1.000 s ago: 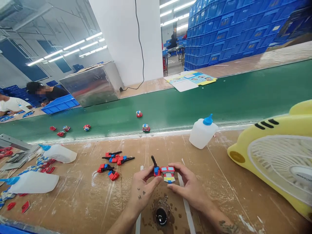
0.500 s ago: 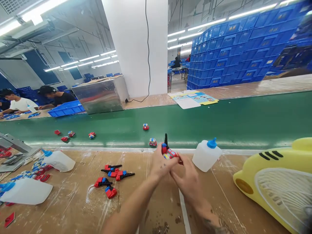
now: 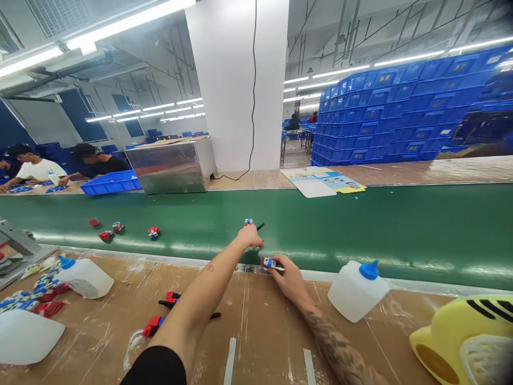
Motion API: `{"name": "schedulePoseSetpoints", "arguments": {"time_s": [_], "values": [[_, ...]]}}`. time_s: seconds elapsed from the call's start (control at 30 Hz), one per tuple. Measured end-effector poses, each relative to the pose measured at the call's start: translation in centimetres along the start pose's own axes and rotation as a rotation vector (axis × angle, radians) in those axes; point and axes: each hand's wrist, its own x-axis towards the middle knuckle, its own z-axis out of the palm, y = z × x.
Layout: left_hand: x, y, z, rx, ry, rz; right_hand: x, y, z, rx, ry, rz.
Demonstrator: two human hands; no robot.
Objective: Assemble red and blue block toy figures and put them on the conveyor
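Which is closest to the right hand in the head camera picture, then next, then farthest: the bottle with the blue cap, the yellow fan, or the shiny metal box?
1. Bottle with the blue cap, just right of the right hand.
2. Yellow fan, far right corner.
3. Shiny metal box, across the belt, left.

Ceiling tube lights [image 3: 120, 24] are blazing overhead, glaring off the conveyor belt [image 3: 360, 224] beyond the hands; edges are bending, corners blurring.

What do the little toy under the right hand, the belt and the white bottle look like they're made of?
Toy piece: probably hard moulded plastic, with solid red, blue and white blocks of colour. Conveyor belt: looks like rubbery or PVC sheet, green, with soft streaky reflections of the lamps. White bottle: likely soft translucent plastic, milky and matt, with a blue cap. The right hand touches the toy.
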Motion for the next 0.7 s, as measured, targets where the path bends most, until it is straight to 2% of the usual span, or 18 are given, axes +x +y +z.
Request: {"name": "schedulePoseSetpoints", "arguments": {"time_s": [0.1, 0.17, 0.27, 0.37, 0.47, 0.57, 0.63, 0.7], "values": [[0.2, -2.1, 1.6, 0.049, -0.079, -0.016, -3.8, 0.1, -1.6, 0.201, -0.032, 0.066], [-0.2, -2.6, 2.5, 0.071, -0.095, -0.008, -5.9, -0.5, -2.2, 0.313, -0.043, 0.108], [-1.3, -2.2, 3.1, 0.082, -0.053, 0.03, -8.4, -2.1, -2.5, 0.548, -0.036, 0.224], [-3.5, -2.2, 2.7, 0.086, 0.004, 0.105, -10.9, -3.9, -2.8, 0.78, -0.017, 0.385], [-7.4, -4.9, 1.1, 0.119, 0.051, 0.194, -13.9, -4.9, -3.6, 0.825, -0.006, 0.517], [-13.4, -9.8, -0.8, 0.199, 0.066, 0.227, -17.1, -4.6, -4.9, 0.84, -0.058, 0.629], [-17.8, -12.9, -1.5, 0.26, 0.027, 0.236, -18.6, -4.1, -5.5, 0.848, -0.102, 0.694], [-21.4, -15.3, -1.3, 0.305, -0.051, 0.267, -19.4, -3.7, -5.6, 0.831, -0.117, 0.725]]}}
